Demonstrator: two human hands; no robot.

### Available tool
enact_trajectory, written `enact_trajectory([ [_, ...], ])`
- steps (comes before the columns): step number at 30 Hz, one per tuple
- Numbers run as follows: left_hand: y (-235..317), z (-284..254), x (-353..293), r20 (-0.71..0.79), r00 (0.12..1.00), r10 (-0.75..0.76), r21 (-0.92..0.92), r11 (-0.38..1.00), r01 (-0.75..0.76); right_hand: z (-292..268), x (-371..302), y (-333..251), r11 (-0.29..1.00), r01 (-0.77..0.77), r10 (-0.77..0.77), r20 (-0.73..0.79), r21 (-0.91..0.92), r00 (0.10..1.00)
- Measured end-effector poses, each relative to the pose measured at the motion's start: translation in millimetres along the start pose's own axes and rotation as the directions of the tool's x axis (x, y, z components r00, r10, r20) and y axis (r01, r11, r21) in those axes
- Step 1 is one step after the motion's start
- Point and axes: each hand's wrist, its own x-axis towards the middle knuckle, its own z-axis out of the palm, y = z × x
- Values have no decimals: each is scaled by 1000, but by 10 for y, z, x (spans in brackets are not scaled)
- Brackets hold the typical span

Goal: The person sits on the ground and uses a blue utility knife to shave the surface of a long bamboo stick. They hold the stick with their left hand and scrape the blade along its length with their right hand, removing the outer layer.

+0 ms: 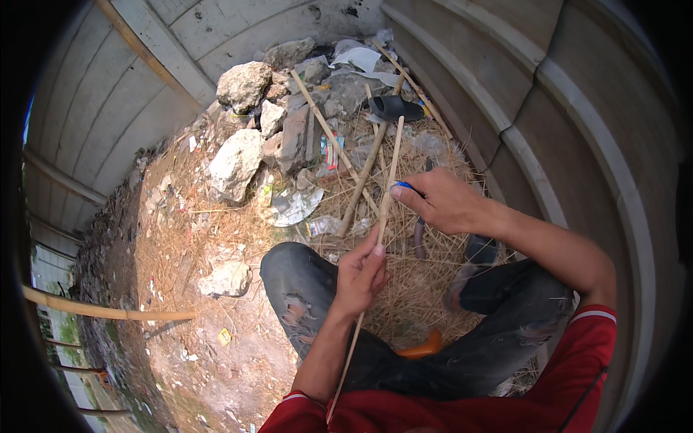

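Blue-handled tool [406, 186] mostly hidden in right hand [440, 202], blade can't be seen; thin bamboo strip [384, 209] btm end lost against red shirt [577, 382].

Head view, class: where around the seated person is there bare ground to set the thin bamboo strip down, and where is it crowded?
Bare dirt lies left of the torn grey-jeaned knee, below the small pale stone. Ahead, the grey rubble heap, loose bamboo sticks and straw shavings crowd the ground. The left hand and right hand grip the thin bamboo strip.

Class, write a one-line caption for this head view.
Left hand holds a thin stick while right hand works it with a blue-handled tool.
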Motion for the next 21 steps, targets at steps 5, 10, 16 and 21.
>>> enact_trajectory([
  [5,28,-19,13,-13,1000,14,-10,1000,-14,-33,79,7,1000,-10,10,19,4,1000],
  [10,42,-50,-21,16,1000,13,-7,1000,-13,60,40,78,979,3,-29,123,205,992],
  [16,48,-1,6,44,999,-3,-54,999,5,-23,34,68,874,-274,123,364,401,923],
  [21,33,-7,-13,36,999,9,-11,1000,-8,-105,21,82,980,-40,67,-131,194,989],
])
